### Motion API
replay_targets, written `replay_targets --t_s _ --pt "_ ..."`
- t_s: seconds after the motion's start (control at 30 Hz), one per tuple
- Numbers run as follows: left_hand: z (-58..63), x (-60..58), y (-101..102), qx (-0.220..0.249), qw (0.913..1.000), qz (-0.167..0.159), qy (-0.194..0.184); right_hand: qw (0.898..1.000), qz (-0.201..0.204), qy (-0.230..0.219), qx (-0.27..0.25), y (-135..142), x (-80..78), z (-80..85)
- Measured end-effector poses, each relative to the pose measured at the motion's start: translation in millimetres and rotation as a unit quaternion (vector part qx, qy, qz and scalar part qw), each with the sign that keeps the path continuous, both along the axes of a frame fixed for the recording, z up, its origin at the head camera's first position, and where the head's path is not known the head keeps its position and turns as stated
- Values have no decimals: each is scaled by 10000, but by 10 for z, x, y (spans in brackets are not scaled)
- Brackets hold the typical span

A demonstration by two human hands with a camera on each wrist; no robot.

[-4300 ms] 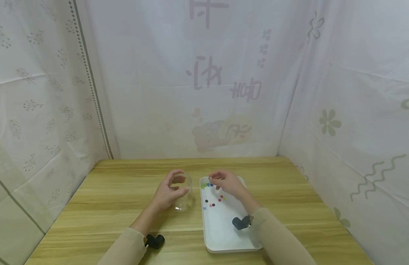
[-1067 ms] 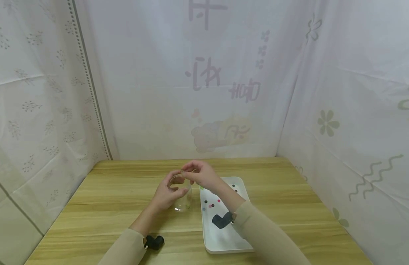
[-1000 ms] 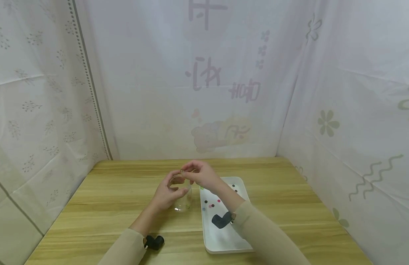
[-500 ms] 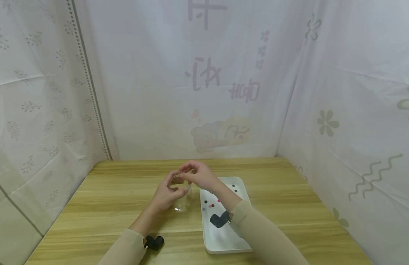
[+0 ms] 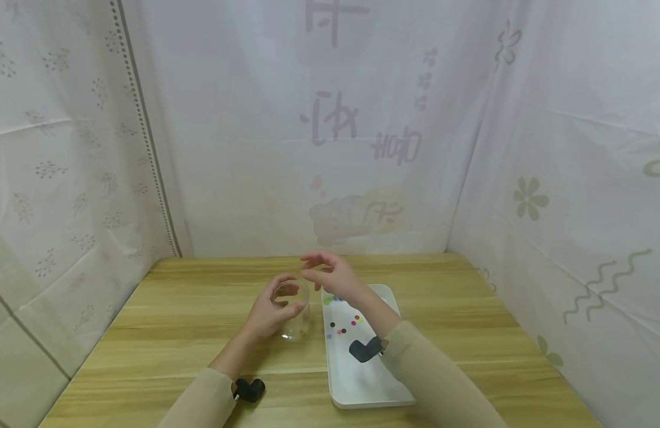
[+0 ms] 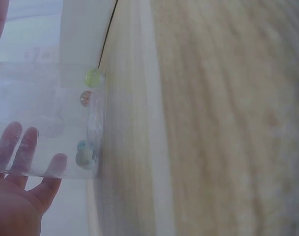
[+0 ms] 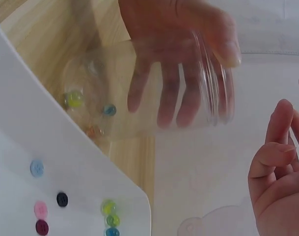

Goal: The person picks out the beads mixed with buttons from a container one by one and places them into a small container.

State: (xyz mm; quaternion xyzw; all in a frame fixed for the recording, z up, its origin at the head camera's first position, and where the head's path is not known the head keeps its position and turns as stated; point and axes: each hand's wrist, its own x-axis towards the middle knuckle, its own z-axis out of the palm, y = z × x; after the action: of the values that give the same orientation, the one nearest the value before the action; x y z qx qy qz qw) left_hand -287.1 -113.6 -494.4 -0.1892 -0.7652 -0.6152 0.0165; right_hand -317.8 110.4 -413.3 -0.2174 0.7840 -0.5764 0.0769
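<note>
The clear jar (image 5: 298, 326) stands upright on the wooden table (image 5: 191, 315), just left of the white tray. Several small marbles lie at its bottom, among them a yellow-green marble (image 7: 74, 98), a blue marble (image 7: 109, 109) and an orange one (image 7: 95, 131). The left hand (image 5: 269, 311) grips the jar from its left side, thumb near the rim and fingers curved round the far wall. The right hand (image 5: 332, 277) is raised just right of the rim, its fingers loosely bent with thumb apart, and nothing shows between them.

To the right, the white tray (image 5: 362, 383) reaches under the right forearm. Near its far left corner sit green marbles (image 7: 111, 213); nearer along its left side lie a light blue button (image 7: 37, 168), a black button (image 7: 62, 199), a pink button (image 7: 40, 210) and a dark red button (image 7: 41, 227). Small red and yellow pieces (image 5: 357, 320) lie farther right. Each wrist, at a beige sleeve (image 5: 201, 397), carries a black camera (image 5: 250, 390). Pale printed curtains (image 5: 244, 131) hang beyond the far edge and at both sides.
</note>
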Motion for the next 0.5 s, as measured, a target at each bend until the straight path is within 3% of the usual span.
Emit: replay_targets --t_s 0.5 --pt "-17 -11 4 27 10000 -14 17 9991 -430 53 41 364 -49 -105"
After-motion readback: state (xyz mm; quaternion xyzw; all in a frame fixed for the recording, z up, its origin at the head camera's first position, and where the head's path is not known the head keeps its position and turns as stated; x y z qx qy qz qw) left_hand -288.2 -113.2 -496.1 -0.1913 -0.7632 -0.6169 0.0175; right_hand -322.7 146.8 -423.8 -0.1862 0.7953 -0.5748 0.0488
